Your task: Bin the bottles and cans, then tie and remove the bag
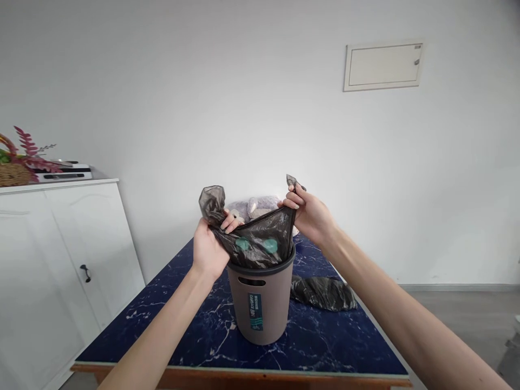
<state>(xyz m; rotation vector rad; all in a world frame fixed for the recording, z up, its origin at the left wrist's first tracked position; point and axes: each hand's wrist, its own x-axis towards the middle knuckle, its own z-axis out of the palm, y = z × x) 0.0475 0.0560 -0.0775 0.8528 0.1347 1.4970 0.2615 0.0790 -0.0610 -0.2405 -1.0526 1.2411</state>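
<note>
A grey-brown plastic bin [260,309] with a teal label stands on a dark blue marbled table [333,341]. A dark translucent bag [260,238] sits in the bin, its top pulled up above the rim, with green shapes showing through it. My left hand [209,246] is closed on the bag's left edge, one flap sticking up above the fingers. My right hand [311,214] pinches the bag's right edge, a small corner poking out above it. Both hands hold the bag's mouth stretched between them.
A second dark bag [323,292] lies crumpled on the table to the right of the bin. A pale plush toy [254,207] sits behind the bin. A white cabinet [60,260] with a basket of flowers [18,162] stands at left. A wall panel [384,66] hangs upper right.
</note>
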